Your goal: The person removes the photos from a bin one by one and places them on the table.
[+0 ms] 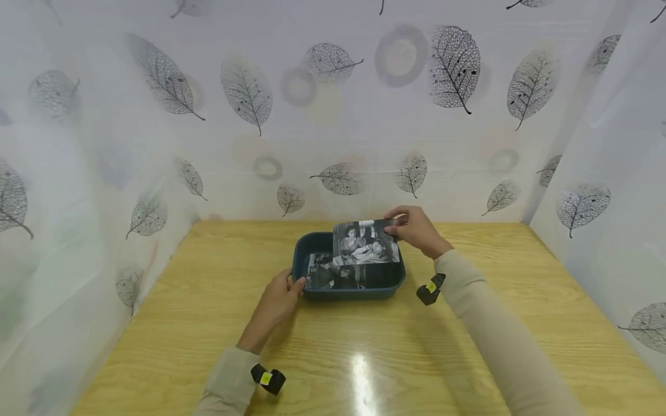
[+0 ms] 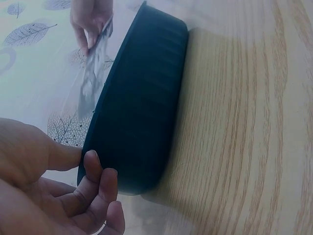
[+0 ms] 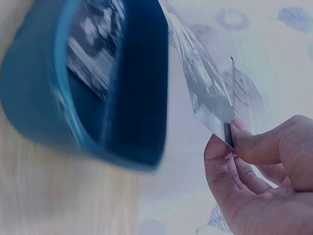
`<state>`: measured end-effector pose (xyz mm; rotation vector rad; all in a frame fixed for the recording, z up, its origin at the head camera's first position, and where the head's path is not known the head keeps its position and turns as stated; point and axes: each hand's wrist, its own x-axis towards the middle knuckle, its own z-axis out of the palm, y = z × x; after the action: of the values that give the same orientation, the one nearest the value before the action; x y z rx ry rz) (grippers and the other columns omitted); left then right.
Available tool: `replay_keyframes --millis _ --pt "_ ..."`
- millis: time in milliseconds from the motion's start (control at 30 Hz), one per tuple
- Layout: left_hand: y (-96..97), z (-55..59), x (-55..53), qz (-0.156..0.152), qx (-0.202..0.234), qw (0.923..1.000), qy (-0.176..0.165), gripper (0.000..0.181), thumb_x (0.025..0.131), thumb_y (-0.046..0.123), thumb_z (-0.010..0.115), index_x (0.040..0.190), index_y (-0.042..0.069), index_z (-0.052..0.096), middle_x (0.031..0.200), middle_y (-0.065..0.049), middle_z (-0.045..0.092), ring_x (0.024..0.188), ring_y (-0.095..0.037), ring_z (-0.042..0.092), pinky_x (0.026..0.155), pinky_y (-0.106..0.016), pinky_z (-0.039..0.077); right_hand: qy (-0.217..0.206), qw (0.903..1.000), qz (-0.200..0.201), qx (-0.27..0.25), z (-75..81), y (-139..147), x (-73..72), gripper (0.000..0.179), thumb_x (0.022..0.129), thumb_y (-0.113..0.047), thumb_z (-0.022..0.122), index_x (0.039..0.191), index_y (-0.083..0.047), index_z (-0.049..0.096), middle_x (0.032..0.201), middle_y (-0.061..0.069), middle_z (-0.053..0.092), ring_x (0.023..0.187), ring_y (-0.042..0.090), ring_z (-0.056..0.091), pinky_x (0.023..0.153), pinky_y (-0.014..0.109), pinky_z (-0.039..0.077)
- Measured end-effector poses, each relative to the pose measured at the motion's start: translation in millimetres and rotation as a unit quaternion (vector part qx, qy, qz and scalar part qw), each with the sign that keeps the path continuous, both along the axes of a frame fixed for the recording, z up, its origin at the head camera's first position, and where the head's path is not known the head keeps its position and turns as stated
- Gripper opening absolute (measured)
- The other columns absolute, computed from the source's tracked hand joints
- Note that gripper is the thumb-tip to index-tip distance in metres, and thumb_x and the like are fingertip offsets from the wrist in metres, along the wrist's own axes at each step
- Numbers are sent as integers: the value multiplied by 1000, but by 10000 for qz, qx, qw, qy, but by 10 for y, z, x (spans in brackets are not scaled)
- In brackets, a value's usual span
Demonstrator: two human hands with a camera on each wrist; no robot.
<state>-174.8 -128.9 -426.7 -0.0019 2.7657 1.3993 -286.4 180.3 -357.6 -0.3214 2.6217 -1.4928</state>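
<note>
A dark blue-green plastic basin with rounded corners sits on the wooden table. My left hand grips its near left rim, thumb on the inner side and fingers outside, as the left wrist view shows. Between thumb and fingers my right hand pinches the corner of a black-and-white photo, tilted up over the far right part of the basin. Another black-and-white photo lies inside the basin, its upper right part hidden behind the held one. In the right wrist view the held photo hangs beside the basin wall.
The light wooden table stretches out on both sides of the basin. Behind it and along the sides hangs a pale curtain printed with leaves. Each sleeve carries a small black device at the wrist.
</note>
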Motion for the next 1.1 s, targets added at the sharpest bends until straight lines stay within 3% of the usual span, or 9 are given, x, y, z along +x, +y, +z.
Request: replay_keyframes --millis 167,333,567,1100 --pt "-1 6 5 -5 94 9999 -36 40 106 17 54 137 -9 52 79 -11 63 60 -17 47 59 -33 39 -121 9998 -126 32 150 284 4 34 97 -2 67 130 6 60 95 17 63 77 17 61 73 29 55" --pt "-1 1 4 2 86 9999 -53 40 106 17 54 137 -8 52 80 -12 64 61 -17 48 60 -33 40 -270 9993 -275 20 205 579 13 37 99 -3 64 134 7 55 104 20 64 78 15 62 75 28 55" --pt "-10 22 12 9 16 10000 -53 42 106 19 54 138 -9 52 82 -11 65 62 -17 50 61 -33 41 -326 9991 -277 -1 135 965 40 40 102 -4 60 137 10 49 118 26 59 89 13 62 78 28 55" --pt "0 26 17 -4 -32 9999 -100 38 107 18 53 134 -8 53 83 -10 65 66 -18 51 63 -33 42 -683 9963 -521 34 -69 1463 131 43 102 -3 59 140 12 46 106 13 63 85 8 62 76 24 55"
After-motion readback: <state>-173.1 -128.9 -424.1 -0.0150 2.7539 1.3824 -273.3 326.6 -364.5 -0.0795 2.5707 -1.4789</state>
